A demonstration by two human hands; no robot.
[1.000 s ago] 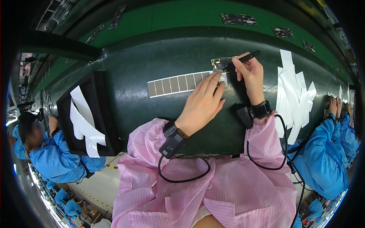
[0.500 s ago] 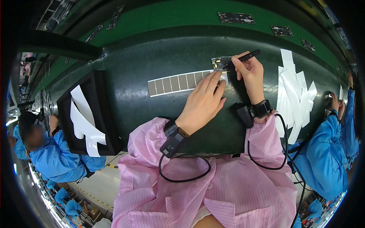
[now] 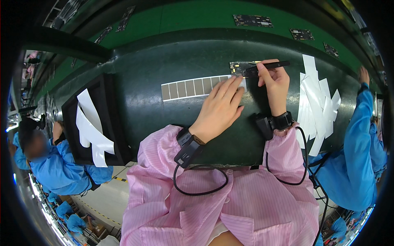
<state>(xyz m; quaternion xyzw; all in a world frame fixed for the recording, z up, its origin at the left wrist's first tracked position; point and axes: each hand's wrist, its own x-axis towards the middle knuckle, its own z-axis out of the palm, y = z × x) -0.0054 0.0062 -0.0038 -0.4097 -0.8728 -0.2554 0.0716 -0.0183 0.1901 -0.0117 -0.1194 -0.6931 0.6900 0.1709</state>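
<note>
My right hand [image 3: 274, 85] pinches slim black tweezers [image 3: 280, 64] whose tip end points left over a small dark circuit board [image 3: 237, 68] on the green bench. Fingers stretched out, my left hand [image 3: 216, 111] lies flat with its fingertips at the board's lower edge and over the right end of a sticker strip [image 3: 183, 89]. That strip is white-edged, with a row of grey-brown rectangular stickers. The hand hides part of the strip, and the exact tweezer tip is hard to make out against the dark board.
White backing strips [image 3: 317, 108] lie piled to the right. More hang over a black tray [image 3: 119, 141] at left. Beyond the bench edge, a green belt carries several circuit boards [image 3: 253, 21]. Co-workers in blue sit on both sides; one blue sleeve [image 3: 356, 119] reaches toward the belt.
My right hand has shifted slightly right, and the tweezers have tilted nearer to level. My left hand stays nearly still. The right co-worker's arm has stretched out toward the belt.
</note>
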